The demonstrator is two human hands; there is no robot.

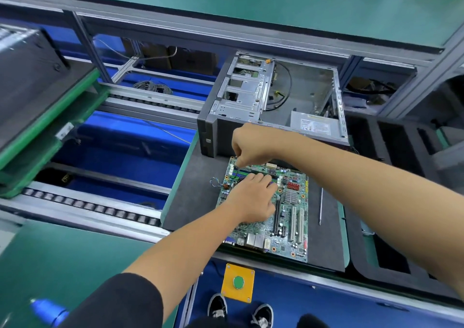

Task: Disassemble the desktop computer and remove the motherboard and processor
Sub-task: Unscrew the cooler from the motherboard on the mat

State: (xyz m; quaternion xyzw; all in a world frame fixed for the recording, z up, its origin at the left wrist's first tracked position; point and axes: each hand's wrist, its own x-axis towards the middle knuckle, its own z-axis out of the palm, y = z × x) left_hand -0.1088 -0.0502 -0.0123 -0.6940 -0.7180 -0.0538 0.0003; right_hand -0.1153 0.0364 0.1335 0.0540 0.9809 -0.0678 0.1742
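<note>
The green motherboard (288, 224) lies flat on a grey foam mat (195, 194), in front of the opened, emptied computer case (273, 106). My left hand (251, 197) rests flat on the board's upper middle, fingers spread towards the memory slots and covering the area beneath. My right hand (248, 146) hovers over the board's far left corner with curled fingers, its fingertips pinching down at something small by the memory slots; what it pinches is hidden. The processor is not visible.
A long screwdriver (321, 207) lies on the mat right of the board. A roller conveyor (82, 205) runs to the left. A yellow box with a green button (238, 282) sits below the mat. Black foam trays (391, 151) stand at right.
</note>
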